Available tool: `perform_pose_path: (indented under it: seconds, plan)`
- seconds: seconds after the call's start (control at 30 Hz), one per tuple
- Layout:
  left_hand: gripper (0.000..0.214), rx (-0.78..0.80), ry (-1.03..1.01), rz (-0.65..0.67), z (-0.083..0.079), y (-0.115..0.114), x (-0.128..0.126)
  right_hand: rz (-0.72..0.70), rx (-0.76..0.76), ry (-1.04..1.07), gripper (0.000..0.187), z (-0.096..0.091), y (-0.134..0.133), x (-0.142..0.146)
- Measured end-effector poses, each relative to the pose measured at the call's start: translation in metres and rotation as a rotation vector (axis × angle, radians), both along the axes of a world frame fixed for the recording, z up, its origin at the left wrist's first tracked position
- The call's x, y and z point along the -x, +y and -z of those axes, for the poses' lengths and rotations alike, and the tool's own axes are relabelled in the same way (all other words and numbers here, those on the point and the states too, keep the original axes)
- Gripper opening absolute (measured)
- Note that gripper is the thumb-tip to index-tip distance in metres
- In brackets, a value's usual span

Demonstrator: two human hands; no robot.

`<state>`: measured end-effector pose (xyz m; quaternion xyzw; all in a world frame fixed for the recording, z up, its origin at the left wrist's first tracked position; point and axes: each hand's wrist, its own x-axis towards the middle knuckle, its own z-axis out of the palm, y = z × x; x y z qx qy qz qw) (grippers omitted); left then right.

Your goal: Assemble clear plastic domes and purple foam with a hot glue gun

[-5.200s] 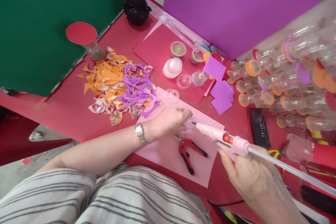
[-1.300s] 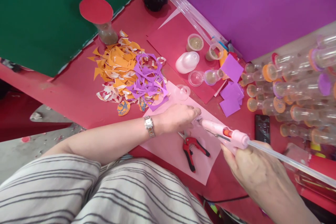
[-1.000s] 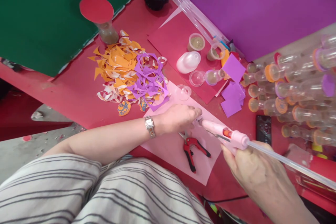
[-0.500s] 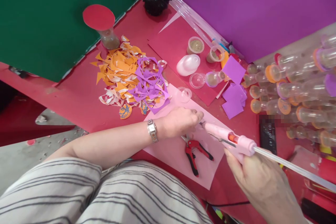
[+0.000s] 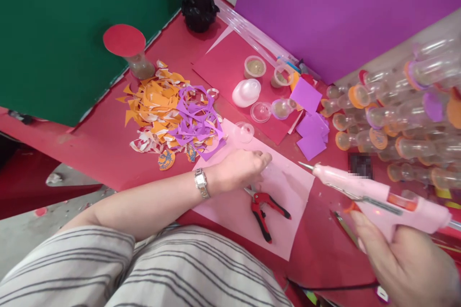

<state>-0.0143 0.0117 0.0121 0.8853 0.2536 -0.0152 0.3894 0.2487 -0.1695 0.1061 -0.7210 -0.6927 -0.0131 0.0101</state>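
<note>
My right hand [image 5: 414, 264] grips a pink hot glue gun [image 5: 363, 189] by its handle. A glue stick sticks out of its back end, and its metal nozzle points left, apart from my left hand. My left hand [image 5: 243, 168], below a wristwatch [image 5: 201, 183], is closed low over a pink sheet of paper [image 5: 284, 235]. What its fingers hold is hidden. Red-and-black cutters [image 5: 264, 208] lie on the sheet just below that hand, partly opened. A clear plastic lid [image 5: 244, 132] rests at the sheet's upper edge.
Orange paper scraps [image 5: 154, 100] and purple scraps [image 5: 198, 110] are heaped on the left. Several clear sand-filled bottles [image 5: 418, 146] crowd the right. Purple squares [image 5: 311, 136], a cup of sand [image 5: 255, 67] and a red-topped bottle [image 5: 124, 41] stand or lie farther back.
My right hand has drawn the glue gun right, away from my left hand, and turned it more side-on. The left hand stays nearly in place. The view has shifted slightly.
</note>
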Motion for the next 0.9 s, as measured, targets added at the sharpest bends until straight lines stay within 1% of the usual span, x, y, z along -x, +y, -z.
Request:
perform_pose_path:
  seconds: [0.03, 0.07, 0.13, 0.17, 0.23, 0.3, 0.33, 0.37, 0.43, 0.47, 0.53, 0.63, 0.77, 0.83, 0.9]
  plan:
    - [0.018, -0.002, -0.033, -0.02, 0.001, -0.001, 0.001, 0.11, 0.022, 0.11, 0.033, 0.005, 0.0, 0.003]
    - [0.024, 0.002, -0.08, -0.048, 0.002, -0.002, 0.002, 0.213, -0.002, 0.23, 0.036, 0.011, 0.001, 0.009]
    - [0.036, 0.045, -0.221, -0.116, 0.001, -0.002, 0.005, 0.383, -0.149, 0.456, 0.039, 0.022, 0.007, 0.028]
    - [0.04, 0.089, -0.306, -0.153, 0.0, -0.002, 0.007, 0.447, -0.246, 0.566, 0.04, 0.027, 0.012, 0.038]
    - [0.045, 0.234, -0.481, -0.228, -0.001, 0.001, 0.009, 0.481, -0.409, 0.807, 0.039, 0.033, 0.023, 0.057]
    - [0.051, 0.486, -0.668, -0.334, -0.003, 0.005, 0.01, 0.47, -0.553, 1.032, 0.037, 0.036, 0.035, 0.071]
    - [0.053, 0.664, -0.765, -0.392, -0.004, 0.007, 0.009, 0.482, -0.61, 1.107, 0.036, 0.037, 0.041, 0.075]
    - [0.053, 0.847, -0.85, -0.451, -0.005, 0.01, 0.008, 0.488, -0.645, 1.172, 0.036, 0.039, 0.046, 0.078]
    - [0.054, 1.141, -0.977, -0.547, -0.008, 0.013, 0.005, 0.476, -0.671, 1.25, 0.038, 0.044, 0.053, 0.081]
    - [0.054, 1.25, -1.021, -0.584, -0.01, 0.014, 0.004, 0.458, -0.678, 1.258, 0.039, 0.048, 0.056, 0.081]
    - [0.05, 1.405, -1.076, -0.632, -0.016, 0.014, 0.003, 0.413, -0.691, 1.209, 0.04, 0.056, 0.058, 0.082]
    - [0.047, 1.534, -1.094, -0.659, -0.022, 0.01, 0.0, 0.304, -0.663, 1.044, 0.04, 0.066, 0.057, 0.086]
    - [0.047, 1.565, -1.063, -0.637, -0.024, 0.006, -0.012, 0.096, -0.637, 0.825, 0.039, 0.065, 0.053, 0.093]
    - [0.046, 1.555, -1.065, -0.623, -0.023, 0.004, -0.02, 0.062, -0.671, 0.749, 0.039, 0.063, 0.053, 0.096]
    - [0.048, 1.543, -1.075, -0.614, -0.022, 0.002, -0.027, 0.076, -0.699, 0.677, 0.038, 0.063, 0.053, 0.096]
